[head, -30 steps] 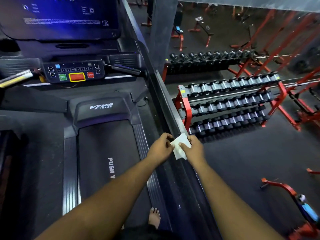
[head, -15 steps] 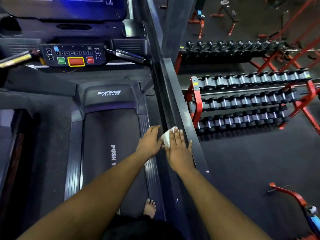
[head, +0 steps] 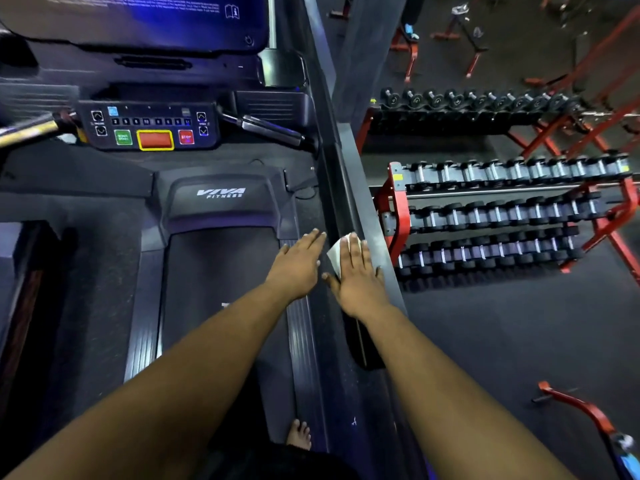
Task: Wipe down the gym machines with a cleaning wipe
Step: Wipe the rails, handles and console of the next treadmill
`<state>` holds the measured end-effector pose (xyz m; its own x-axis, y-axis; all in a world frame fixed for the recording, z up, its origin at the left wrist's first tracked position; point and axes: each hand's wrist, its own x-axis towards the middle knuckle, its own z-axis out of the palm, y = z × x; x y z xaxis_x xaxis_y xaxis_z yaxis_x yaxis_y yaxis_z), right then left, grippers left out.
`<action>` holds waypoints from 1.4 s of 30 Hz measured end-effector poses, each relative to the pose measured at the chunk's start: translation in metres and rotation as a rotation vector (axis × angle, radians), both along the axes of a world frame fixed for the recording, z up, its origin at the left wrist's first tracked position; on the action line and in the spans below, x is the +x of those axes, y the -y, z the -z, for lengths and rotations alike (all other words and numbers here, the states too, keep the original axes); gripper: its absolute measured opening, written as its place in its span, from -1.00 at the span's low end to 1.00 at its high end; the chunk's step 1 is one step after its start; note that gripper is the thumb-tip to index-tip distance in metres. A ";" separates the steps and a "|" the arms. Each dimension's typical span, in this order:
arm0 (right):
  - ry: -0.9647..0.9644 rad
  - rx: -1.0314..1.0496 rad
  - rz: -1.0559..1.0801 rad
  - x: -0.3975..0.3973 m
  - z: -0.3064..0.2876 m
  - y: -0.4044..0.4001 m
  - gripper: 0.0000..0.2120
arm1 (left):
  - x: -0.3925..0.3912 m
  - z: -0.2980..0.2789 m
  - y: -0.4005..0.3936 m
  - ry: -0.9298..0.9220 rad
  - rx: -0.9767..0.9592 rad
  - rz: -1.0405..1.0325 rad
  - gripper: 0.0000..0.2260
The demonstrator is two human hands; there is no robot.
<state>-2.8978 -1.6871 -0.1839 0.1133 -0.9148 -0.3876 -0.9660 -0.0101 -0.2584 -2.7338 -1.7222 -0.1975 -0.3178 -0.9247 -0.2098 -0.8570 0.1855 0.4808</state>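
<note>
I stand on a black treadmill with a "VIVA FITNESS" hood. Its long right side rail runs away from me. My right hand lies flat, fingers straight, pressing a white cleaning wipe onto that rail; only the wipe's left edge and top corner show from under the fingers. My left hand hovers flat beside it, fingers straight, over the belt's right edge and holding nothing.
The control panel with green, orange and red buttons sits ahead, a dark screen above it. A handlebar grip juts out near the rail. A red dumbbell rack stands to the right. My bare foot rests on the deck.
Both hands held the wipe in the air; the right hand then pressed it flat on the rail, and the left hand let go and flattened out beside it.
</note>
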 end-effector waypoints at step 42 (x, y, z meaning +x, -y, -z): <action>1.036 -0.045 0.640 0.103 -0.053 0.280 -0.50 | 0.089 -0.089 0.249 -0.937 0.309 -0.511 -0.78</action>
